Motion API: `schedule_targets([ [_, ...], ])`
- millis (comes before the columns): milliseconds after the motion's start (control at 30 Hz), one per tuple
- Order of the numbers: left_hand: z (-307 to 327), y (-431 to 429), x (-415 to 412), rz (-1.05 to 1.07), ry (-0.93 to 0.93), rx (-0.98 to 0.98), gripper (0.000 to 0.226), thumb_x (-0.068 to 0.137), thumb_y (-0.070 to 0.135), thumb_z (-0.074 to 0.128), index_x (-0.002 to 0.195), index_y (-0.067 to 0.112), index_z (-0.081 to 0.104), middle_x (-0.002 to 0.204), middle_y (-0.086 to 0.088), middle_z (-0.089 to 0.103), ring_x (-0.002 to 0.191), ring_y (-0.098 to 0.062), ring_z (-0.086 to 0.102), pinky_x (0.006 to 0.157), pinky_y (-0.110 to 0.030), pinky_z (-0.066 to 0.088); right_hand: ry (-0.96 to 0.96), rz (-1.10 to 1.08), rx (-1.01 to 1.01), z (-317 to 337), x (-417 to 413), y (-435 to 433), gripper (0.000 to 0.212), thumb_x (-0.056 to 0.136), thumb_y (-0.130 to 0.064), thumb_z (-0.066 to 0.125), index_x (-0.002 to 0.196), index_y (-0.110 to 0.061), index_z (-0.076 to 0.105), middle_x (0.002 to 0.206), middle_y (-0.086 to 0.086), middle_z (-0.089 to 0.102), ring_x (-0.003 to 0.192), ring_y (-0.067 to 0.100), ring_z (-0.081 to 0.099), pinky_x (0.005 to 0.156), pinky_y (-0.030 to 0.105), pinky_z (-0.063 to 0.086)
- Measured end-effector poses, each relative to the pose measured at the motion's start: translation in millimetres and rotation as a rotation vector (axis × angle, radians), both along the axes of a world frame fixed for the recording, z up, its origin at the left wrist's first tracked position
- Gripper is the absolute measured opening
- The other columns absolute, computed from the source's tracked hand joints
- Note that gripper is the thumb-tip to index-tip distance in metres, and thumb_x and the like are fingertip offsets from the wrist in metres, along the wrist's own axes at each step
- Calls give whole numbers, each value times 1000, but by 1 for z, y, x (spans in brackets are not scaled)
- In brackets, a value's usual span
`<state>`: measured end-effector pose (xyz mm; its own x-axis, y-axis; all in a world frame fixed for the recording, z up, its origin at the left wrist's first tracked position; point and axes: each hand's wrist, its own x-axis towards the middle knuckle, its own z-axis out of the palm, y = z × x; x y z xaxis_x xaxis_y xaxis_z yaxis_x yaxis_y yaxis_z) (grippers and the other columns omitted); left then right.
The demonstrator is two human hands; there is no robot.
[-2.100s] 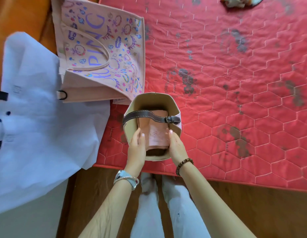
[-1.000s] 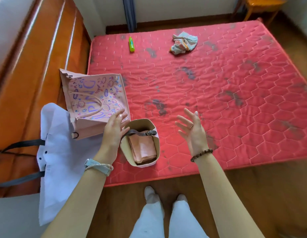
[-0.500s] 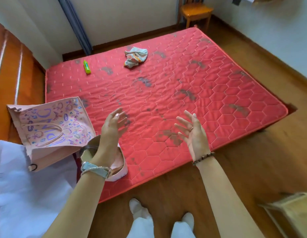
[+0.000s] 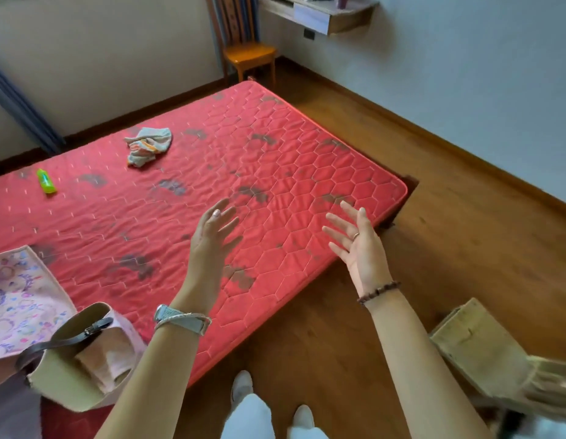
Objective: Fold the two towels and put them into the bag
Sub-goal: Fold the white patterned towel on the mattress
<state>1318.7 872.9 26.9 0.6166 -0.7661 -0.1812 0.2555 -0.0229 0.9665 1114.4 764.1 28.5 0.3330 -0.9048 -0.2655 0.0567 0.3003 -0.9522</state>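
A small beige bag [image 4: 58, 380] with a dark strap stands at the near left corner of the red mattress [image 4: 275, 185]. A folded pink towel [image 4: 109, 362] sits inside it. A crumpled grey towel with orange marks [image 4: 148, 147] lies far back on the mattress. My left hand [image 4: 212, 239] is raised over the mattress, fingers spread, holding nothing. My right hand [image 4: 357, 245] is raised over the mattress's near right edge, palm up and fingers apart, also empty.
A pink printed tote [image 4: 19, 296] lies beside the small bag. A green bottle [image 4: 46, 181] lies at the mattress's far left. A wooden chair [image 4: 248, 55] stands behind the mattress. A pale wooden box [image 4: 478, 346] sits on the wood floor at right.
Both hands left the small bag, where they were pressing the pink towel in, and rose open over the mattress. The view swung up and to the right.
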Motion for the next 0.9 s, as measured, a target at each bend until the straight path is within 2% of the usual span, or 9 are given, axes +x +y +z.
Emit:
schedule_targets([
  [200, 2, -77, -33, -149, 3, -11, 31, 106, 32, 34, 127, 30, 57, 133, 3, 63, 125, -16, 59, 106, -43, 47, -11, -143, 2, 5, -53, -41, 46, 98, -56, 28, 132, -33, 50, 133, 2, 59, 121, 21, 58, 112, 51, 35],
  [300, -1, -124, -48, -221, 7, -4, 40, 98, 41, 39, 131, 28, 57, 136, 1, 61, 125, -16, 59, 105, -43, 47, -10, -231, 3, 4, -76, -66, 48, 97, -57, 28, 132, -33, 50, 135, 3, 59, 121, 21, 58, 112, 50, 35],
  [467, -8, -201, -75, -343, 24, -1, 39, 104, 36, 35, 135, 25, 55, 136, 2, 62, 124, -15, 59, 106, -43, 46, -16, -357, 25, 0, -106, -113, 50, 100, -54, 26, 137, -28, 49, 132, 3, 61, 119, 20, 60, 111, 49, 36],
  [567, -5, -248, -88, -408, 39, -6, 35, 107, 33, 33, 131, 28, 57, 135, 3, 62, 121, -13, 61, 107, -43, 46, -25, -432, 30, 2, -115, -147, 52, 99, -54, 27, 137, -27, 49, 131, 3, 61, 118, 20, 60, 111, 49, 37],
  [767, 4, -328, -101, -516, 29, -29, 43, 94, 49, 41, 130, 32, 59, 134, 5, 64, 123, -13, 61, 105, -41, 48, -12, -538, 24, 13, -122, -210, 51, 100, -54, 28, 136, -27, 52, 127, -1, 65, 114, 16, 63, 109, 46, 40],
  [900, 5, -374, -114, -571, 36, -30, 32, 105, 37, 36, 126, 33, 60, 130, 4, 66, 121, -13, 62, 109, -44, 45, 4, -605, 12, 16, -133, -240, 51, 100, -53, 26, 136, -26, 52, 129, 1, 63, 114, 16, 63, 108, 45, 41],
])
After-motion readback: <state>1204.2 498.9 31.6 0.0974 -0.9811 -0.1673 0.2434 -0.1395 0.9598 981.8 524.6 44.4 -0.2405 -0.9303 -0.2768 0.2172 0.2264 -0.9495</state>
